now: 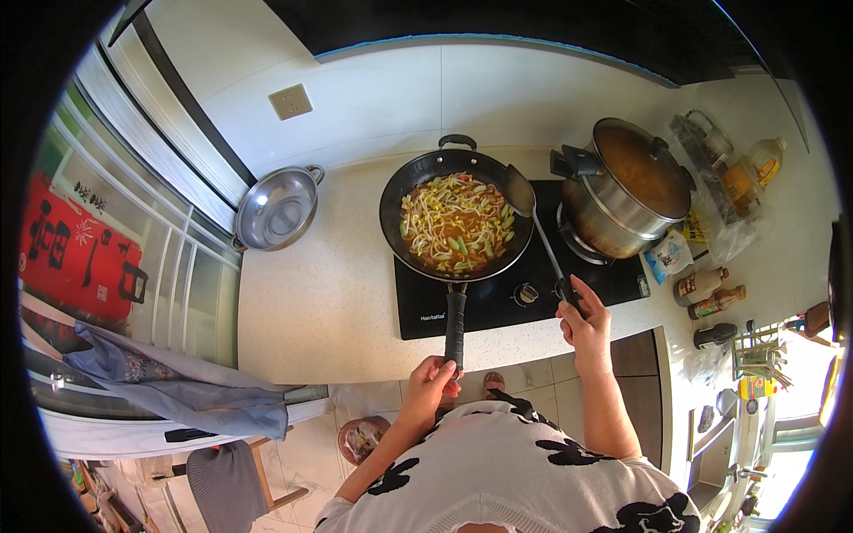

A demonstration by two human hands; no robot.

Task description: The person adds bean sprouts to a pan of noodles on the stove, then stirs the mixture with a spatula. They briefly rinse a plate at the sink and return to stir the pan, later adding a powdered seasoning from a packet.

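Observation:
A black frying pan with a long wrapped handle stands over the left side of a black cooktop. Bean sprouts with green vegetable pieces lie in reddish-brown sauce inside it. My left hand is closed around the end of the pan's handle. In my right hand is the black grip of a metal cooking spatula; its blade rests at the pan's right rim, partly over the inside. To the right, a lidded steel pot stands on the other burner.
An empty steel basin sits on the counter at the left, by a window frame. Right of the cooktop are sauce bottles, a white and blue packet and an oil bottle. A sink lies at the far right.

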